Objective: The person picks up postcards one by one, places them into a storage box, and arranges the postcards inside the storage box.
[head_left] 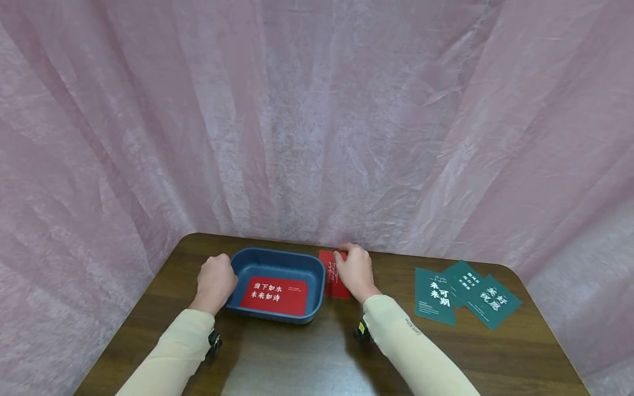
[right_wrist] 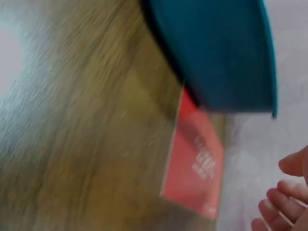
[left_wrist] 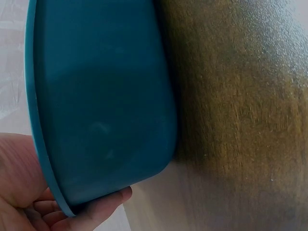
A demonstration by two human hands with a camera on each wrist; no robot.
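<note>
On a brown table (head_left: 292,357) sits a blue tray (head_left: 279,265). At its nine o'clock, the left hand (head_left: 215,281) grips the rim; at three, the right hand (head_left: 354,272), loosely parted, holds nothing. Farther toward three, green cards (head_left: 463,285) overlap. One red card (head_left: 274,300) lies inside the tray, a second red card (head_left: 338,287) just outside, at three.

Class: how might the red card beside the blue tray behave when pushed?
The red card looks thin, so it is probably light. Its straight, uncurled edges suggest some stiffness. Lying flat on the table, it would likely slide rather than roll.
</note>
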